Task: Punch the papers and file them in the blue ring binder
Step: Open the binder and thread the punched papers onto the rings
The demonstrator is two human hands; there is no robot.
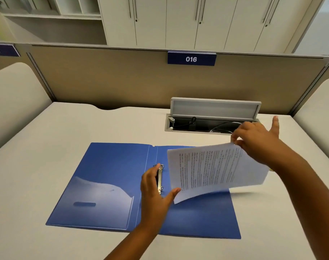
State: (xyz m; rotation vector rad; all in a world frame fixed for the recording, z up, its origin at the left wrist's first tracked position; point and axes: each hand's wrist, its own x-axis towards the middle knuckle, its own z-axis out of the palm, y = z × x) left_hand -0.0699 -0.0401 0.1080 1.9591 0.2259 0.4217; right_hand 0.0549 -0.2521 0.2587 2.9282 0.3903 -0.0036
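Observation:
The blue ring binder (107, 177) lies open flat on the desk, its metal ring mechanism (160, 178) along the spine. My left hand (156, 192) rests over the rings, fingers spread, thumb touching the lower corner of the papers. A stack of printed white papers (214, 169) hangs tilted above the binder's right half. My right hand (257, 141) pinches the papers' far top corner, its little finger sticking up. No hole punch is in view.
A light desk (66, 132) carries the binder. Behind it, an open cable hatch (212, 117) with raised grey lid holds wires. A beige partition (122, 79) with a "016" sign closes the back. Curved side panels flank the desk.

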